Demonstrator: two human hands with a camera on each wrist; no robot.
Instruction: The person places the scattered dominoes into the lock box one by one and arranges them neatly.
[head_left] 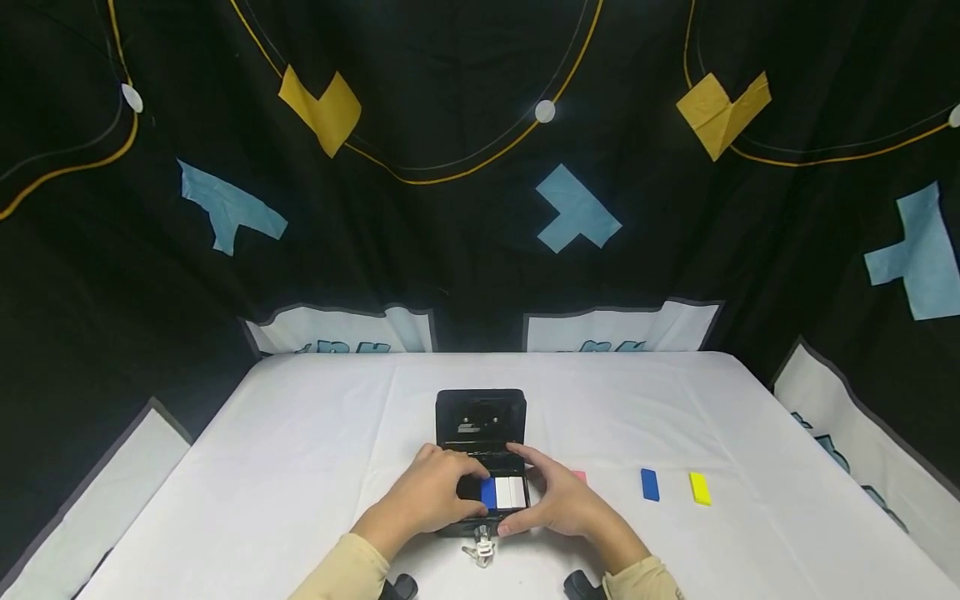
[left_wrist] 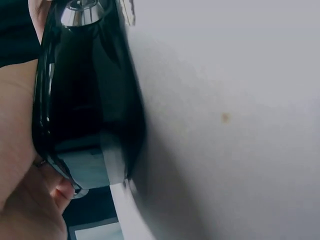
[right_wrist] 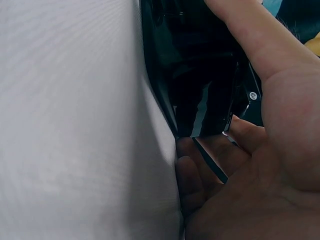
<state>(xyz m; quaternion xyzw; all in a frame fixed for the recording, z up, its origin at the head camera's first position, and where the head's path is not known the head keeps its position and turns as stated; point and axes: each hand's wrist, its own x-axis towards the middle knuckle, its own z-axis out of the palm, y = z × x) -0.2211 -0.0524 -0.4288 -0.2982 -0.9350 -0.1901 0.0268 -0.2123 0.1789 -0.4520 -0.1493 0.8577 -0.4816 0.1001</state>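
Observation:
A small black metal cash box point(head_left: 465, 530) stands on the white table with its lid point(head_left: 480, 415) raised at the back. Inside, toward the right, a blue block point(head_left: 488, 493) lies beside white blocks point(head_left: 512, 492). My left hand point(head_left: 431, 492) reaches over the box's left side, its thumb and a finger pinching the blue block at its ends. The right hand point(head_left: 566, 498) spans the box's right side, thumb at the front corner and fingers toward the back. In the right wrist view, fingers point(right_wrist: 215, 155) lie along the box's side. The left part of the interior is mostly hidden.
Keys point(head_left: 481, 550) hang from the front lock. To the right lie another blue block point(head_left: 650, 485), a yellow block point(head_left: 700, 489) and a pink block point(head_left: 580, 476), partly hidden behind my right hand. A dark curtain point(head_left: 450, 250) hangs behind the table point(head_left: 300, 433).

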